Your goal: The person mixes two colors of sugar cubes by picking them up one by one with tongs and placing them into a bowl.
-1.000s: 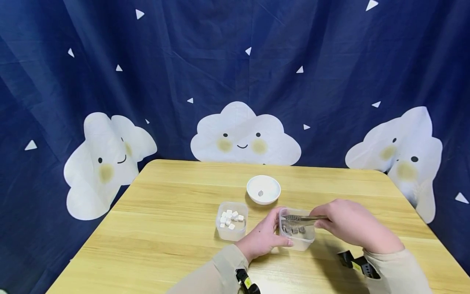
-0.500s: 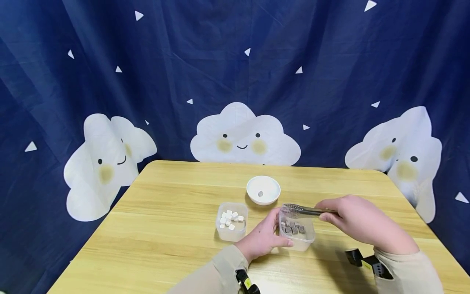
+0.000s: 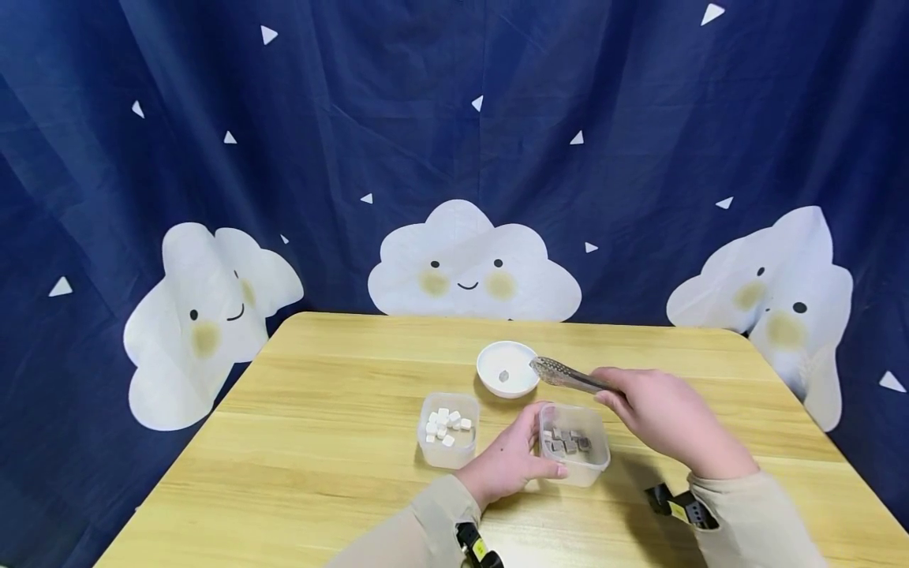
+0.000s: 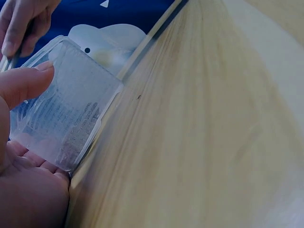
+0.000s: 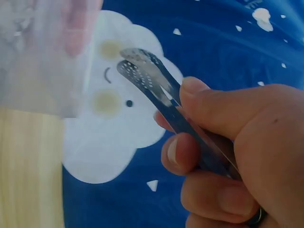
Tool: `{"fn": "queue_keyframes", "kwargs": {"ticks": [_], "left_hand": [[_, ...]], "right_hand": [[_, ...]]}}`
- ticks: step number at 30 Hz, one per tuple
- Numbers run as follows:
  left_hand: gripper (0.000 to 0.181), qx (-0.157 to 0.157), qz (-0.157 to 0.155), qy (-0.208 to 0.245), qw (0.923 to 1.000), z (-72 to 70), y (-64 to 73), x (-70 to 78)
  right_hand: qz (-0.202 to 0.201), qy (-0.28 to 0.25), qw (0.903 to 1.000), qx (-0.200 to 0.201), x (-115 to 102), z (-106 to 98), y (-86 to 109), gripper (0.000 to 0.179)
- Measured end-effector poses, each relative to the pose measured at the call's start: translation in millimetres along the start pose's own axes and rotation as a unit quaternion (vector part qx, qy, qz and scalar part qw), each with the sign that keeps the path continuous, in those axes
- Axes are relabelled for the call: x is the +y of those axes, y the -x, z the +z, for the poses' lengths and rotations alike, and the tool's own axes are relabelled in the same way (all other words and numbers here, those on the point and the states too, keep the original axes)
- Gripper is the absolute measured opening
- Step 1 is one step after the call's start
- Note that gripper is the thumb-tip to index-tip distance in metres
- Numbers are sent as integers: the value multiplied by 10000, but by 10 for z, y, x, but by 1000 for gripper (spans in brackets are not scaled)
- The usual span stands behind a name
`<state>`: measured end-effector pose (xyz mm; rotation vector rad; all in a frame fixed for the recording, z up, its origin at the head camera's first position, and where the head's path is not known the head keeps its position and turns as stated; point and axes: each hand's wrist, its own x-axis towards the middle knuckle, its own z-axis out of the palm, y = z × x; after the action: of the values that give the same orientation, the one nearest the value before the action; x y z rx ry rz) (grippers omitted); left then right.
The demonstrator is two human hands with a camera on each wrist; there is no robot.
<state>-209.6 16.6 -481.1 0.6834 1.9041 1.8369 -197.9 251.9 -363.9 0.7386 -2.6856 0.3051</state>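
Note:
My left hand (image 3: 506,461) grips a clear plastic tub (image 3: 591,465), its thumb along the near side. Several grey cubes (image 3: 570,446) lie in that tub. In the left wrist view the same tub (image 4: 85,90) looks tilted, with the thumb across its wall. My right hand (image 3: 660,418) holds metal tongs (image 3: 568,375) with perforated tips, which hang at the right rim of a white bowl (image 3: 490,384). One small grey cube (image 3: 503,376) sits in the bowl. In the right wrist view the tongs (image 5: 159,92) have their tips close together; whether anything is pinched there I cannot tell.
Left of my left hand stands a second clear tub (image 3: 449,457) with several white cubes (image 3: 443,422). Everything rests on a wooden table (image 3: 298,442). A dark blue curtain (image 3: 319,118) with cloud prints hangs behind its far edge.
My right hand has lifted the tongs out of the tub of grey cubes and brought them up and over to the bowl's right rim. My left hand stays on the tub.

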Motion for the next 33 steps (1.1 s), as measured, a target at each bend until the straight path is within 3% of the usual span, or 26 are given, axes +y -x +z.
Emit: {"fn": "queue_keyframes", "kwargs": {"ticks": [12,26,33], "left_hand": [[85,-41,50,-33,10000,9,-4,22],[84,-50,67,24,10000,6,1,25],[84,-91,104,100,9999,1,-6,-2]], "right_hand": [[166,43,9997,-167,59,196,-20,15],[172,68,9996,-207,55,217,-24,13],[171,-79,9995,-260,46,181,-24,20]]}}
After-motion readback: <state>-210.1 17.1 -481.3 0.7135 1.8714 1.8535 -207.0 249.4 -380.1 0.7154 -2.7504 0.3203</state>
